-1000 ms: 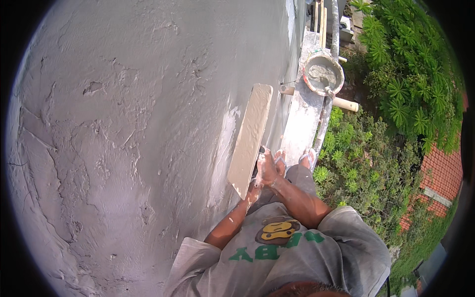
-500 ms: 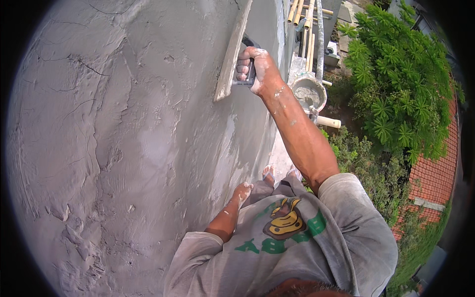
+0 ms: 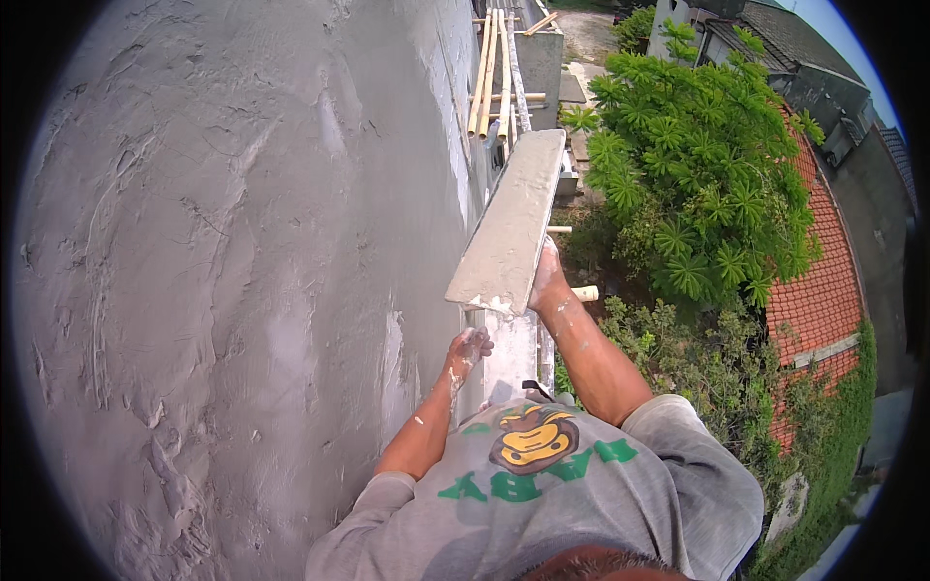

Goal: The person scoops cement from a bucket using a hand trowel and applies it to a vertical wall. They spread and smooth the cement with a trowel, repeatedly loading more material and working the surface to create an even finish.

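Observation:
My right hand (image 3: 549, 275) holds a long plastering float (image 3: 515, 218), its broad face turned up toward me and coated with grey mortar. The float hides the handle and most of those fingers. My left hand (image 3: 470, 349) is just below the float's near end, beside the wall, with curled fingers; I cannot make out whether anything is in them. Wet grey plaster covers the wall (image 3: 252, 242) along my left, with ridges and cracks on its far-left part and a smoother band closer to me. Mortar is smeared on both my forearms.
Bamboo poles (image 3: 492, 73) lie ahead beside the wall. Below me is a narrow pale walkway (image 3: 511, 353), with a pole end (image 3: 585, 292) sticking out on its right. A leafy tree (image 3: 697, 155) and a red tiled roof (image 3: 819, 261) stand lower down to the right.
My right hand has drawn the float off the wall, back toward me and to the right, turning its face up. My left hand has risen toward it. The mortar bucket is now hidden.

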